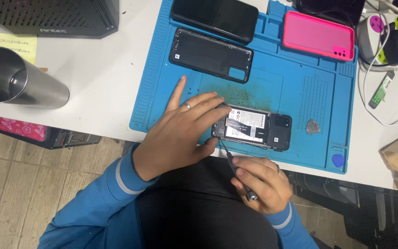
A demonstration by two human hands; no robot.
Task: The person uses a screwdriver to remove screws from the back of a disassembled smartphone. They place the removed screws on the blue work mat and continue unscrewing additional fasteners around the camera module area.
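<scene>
On blue mat (300, 83) | opened phone (252, 127) lengthwise left-right | left hand (180, 131) steadies it | right hand (259, 182) pinches screwdriver (233, 166)

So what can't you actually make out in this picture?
Head view only:
- Screwdriver tip: too small to see at the opened phone corner.
- Phone's near-left end: covered by the left hand.
- Screwdriver handle: mostly wrapped by the right hand.
- Dark device at top: cut off by the edge.

We see a pink case (318, 35) at the mat's (300, 87) top-right corner, black back cover (210, 54) and dark phone (215, 17) nr top edge, steel cup (14, 79) at table's left edge.
</scene>
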